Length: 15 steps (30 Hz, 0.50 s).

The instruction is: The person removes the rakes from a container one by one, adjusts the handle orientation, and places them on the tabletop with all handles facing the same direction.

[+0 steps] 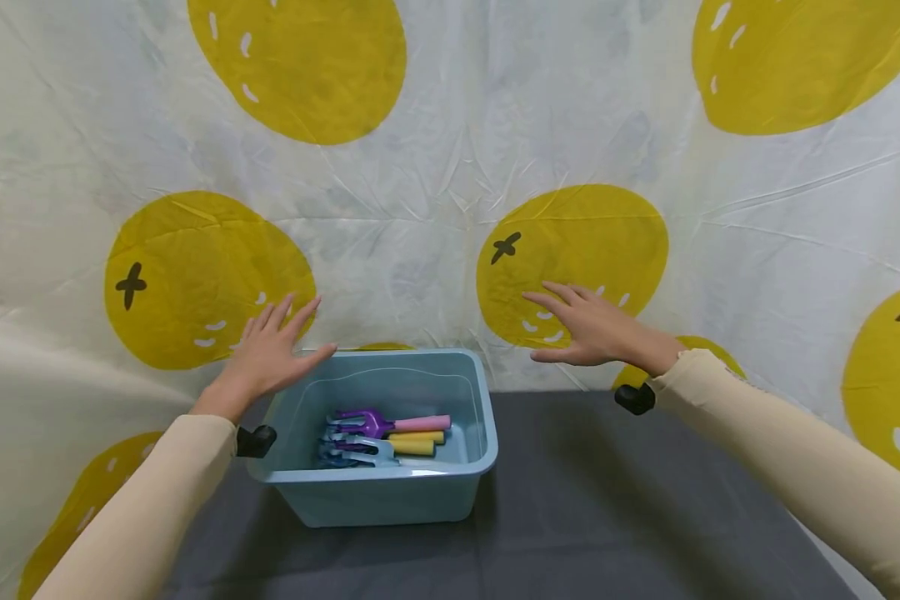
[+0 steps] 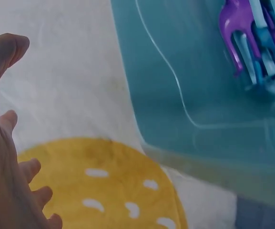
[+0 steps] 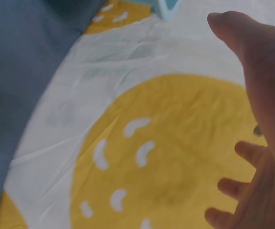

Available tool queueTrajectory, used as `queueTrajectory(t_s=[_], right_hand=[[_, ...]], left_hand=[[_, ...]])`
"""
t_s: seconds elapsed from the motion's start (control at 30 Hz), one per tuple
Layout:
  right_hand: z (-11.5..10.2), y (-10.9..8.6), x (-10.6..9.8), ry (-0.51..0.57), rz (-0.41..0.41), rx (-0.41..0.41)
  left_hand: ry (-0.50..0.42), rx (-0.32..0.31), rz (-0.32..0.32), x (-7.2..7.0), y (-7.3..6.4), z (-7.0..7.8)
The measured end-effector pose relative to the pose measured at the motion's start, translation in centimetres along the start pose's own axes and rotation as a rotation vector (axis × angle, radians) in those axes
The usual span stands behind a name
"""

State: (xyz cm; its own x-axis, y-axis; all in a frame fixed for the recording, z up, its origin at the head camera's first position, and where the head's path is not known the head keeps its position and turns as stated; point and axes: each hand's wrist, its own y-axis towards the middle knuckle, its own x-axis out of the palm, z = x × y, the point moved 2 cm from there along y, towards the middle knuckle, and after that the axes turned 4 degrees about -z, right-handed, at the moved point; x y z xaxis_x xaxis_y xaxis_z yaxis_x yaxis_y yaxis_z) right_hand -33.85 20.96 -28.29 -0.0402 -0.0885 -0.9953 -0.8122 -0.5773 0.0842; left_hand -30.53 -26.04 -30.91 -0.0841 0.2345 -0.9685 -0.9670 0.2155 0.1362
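A blue-grey plastic bin (image 1: 375,500) stands on the dark table. Inside it lie several small garden hand forks: a purple fork (image 1: 373,423) with a pink handle (image 1: 423,423), and blue forks (image 1: 375,452) with yellow handles (image 1: 414,447). My left hand (image 1: 264,360) hovers over the bin's left rim, fingers spread, holding nothing. To the right of the bin, my right hand (image 1: 588,327) is raised in the air with its fingers spread and nothing in it. In the left wrist view the purple tines (image 2: 239,24) show beside blue ones.
A dark grey cloth covers the table (image 1: 570,492). Behind it hangs a white curtain (image 1: 435,283) printed with big yellow fruit shapes, close to the bin's back rim. Each wrist wears a small black camera, such as the right wrist camera (image 1: 634,399).
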Motion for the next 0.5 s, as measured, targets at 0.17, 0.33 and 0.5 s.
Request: queueTrajectory(t_s=[0.17,0.33,0.5], right_hand=[[-2.6,2.0,-0.4,0.101,-0.058,-0.1],[-5.6,4.2,0.0,0.163,-0.128,-0.193],[-8.8,6.4,1.4,0.173,-0.215,-0.288]], left_hand=[[-0.065,0.003,-0.03,0.1,-1.6,-1.4],[-0.106,-0.014,-0.056,1.2,-2.7,-2.9],[-0.174,-0.017,-0.073,2.5,-3.8,-3.6]])
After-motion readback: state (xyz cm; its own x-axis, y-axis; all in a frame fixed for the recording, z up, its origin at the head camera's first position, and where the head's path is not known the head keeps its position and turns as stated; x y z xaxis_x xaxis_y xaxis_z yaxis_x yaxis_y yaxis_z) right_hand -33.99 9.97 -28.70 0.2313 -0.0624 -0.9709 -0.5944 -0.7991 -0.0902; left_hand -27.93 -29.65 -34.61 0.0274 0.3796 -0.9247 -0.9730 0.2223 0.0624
